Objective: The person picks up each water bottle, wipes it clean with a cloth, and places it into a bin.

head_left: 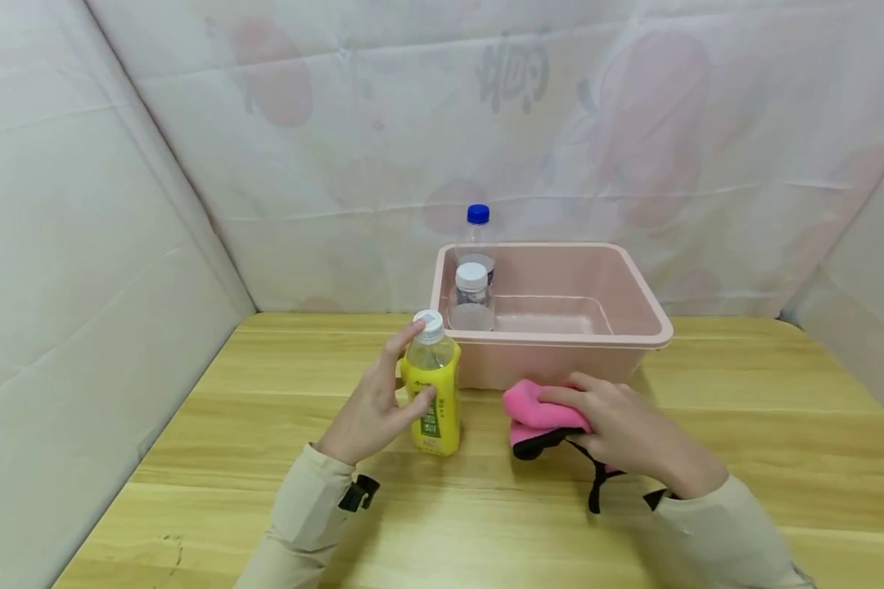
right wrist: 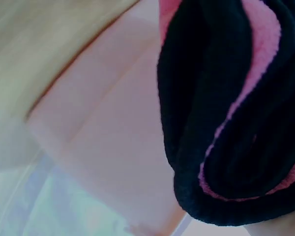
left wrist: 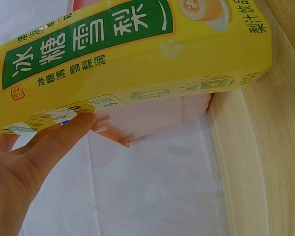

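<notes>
A yellow drink bottle [head_left: 442, 409] with a white cap and green label stands on the table, close to the front left of the pink bin. My left hand [head_left: 376, 409] grips its upper part, thumb across the front and index finger up at the cap. The left wrist view shows the yellow label [left wrist: 137, 64] filling the top and fingers [left wrist: 64, 140] against the bottle's side. Farther right, my right hand [head_left: 619, 425] holds a folded pink cloth [head_left: 534, 409] with black edging and a dangling black strap. Its rolled black-and-pink layers [right wrist: 226, 123] fill much of the right wrist view.
The pink plastic bin [head_left: 552, 337] stands at the back of the wooden table [head_left: 250, 458]. Inside its left end are a clear bottle with a blue cap [head_left: 478, 214] and a shorter clear one with a white cap [head_left: 471, 276]. Pale cloth walls [head_left: 368, 147] surround the table.
</notes>
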A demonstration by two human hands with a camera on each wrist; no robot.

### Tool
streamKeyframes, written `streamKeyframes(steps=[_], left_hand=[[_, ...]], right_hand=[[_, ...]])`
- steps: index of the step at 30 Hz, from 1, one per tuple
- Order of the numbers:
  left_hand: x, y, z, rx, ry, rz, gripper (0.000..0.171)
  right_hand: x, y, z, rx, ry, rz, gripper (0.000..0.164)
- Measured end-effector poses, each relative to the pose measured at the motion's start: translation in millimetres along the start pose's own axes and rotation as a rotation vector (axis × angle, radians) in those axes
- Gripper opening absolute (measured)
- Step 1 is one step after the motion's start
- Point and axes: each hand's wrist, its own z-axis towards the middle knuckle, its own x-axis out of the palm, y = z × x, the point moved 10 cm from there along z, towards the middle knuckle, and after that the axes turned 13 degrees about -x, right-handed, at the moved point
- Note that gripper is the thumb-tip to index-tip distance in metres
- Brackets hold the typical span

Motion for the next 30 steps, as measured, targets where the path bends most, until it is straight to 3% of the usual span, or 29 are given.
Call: streamKeyframes(steps=[12, 18, 23, 30], left_hand=[[1.6, 1.1, 0.0, -0.015, 0.008, -0.007, 0.080], [0.4, 0.7, -0.7, -0.019, 0.005, -0.012, 0.080], [-2.0, 2.8, -2.5, -0.032, -0.001, -0.013, 0.080], [-2.4, 2.3, -2.8, -0.029, -0.001, -0.019, 0.080]], right_hand=[[-9, -16, -44, 0.050, -0.100, -0.110, 0.051], [-5, -29, -60, 0.171, -0.068, -0.083, 0.053], [4, -37, -69, 0.264, -0.003, -0.062, 0.059], [32, -49, -89, 0.396, 0.214, 0.081, 0.083]])
